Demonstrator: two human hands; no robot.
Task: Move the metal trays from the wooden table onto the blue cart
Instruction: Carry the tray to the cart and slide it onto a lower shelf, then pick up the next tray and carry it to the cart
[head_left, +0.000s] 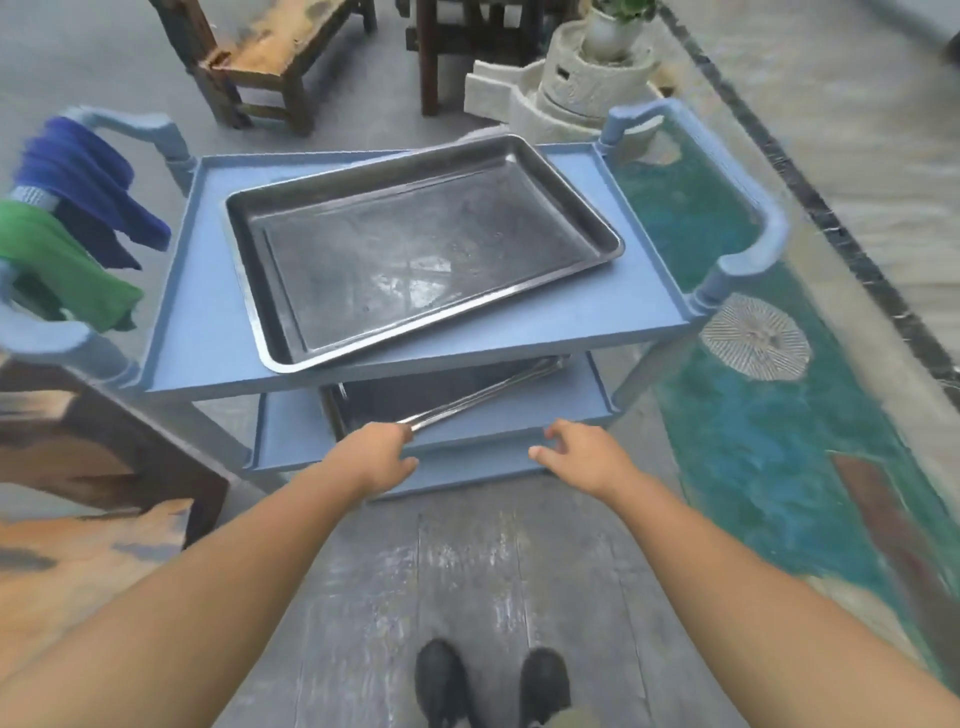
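A large metal tray (415, 249) lies askew on the top shelf of the blue cart (208, 332). A second metal tray (467, 400) sits on the cart's middle shelf, mostly hidden under the top shelf, its near rim sticking out. My left hand (376, 457) grips the near left corner of that lower tray. My right hand (576, 449) hovers just right of it at the shelf's front edge, fingers apart and holding nothing.
Blue and green cloths (78, 218) hang on the cart's left handle. A wooden table (78, 519) stands at my left. Wooden stools (270, 57) and a stone mill with a plant (582, 78) lie beyond the cart. A teal floor panel (779, 441) runs along the right.
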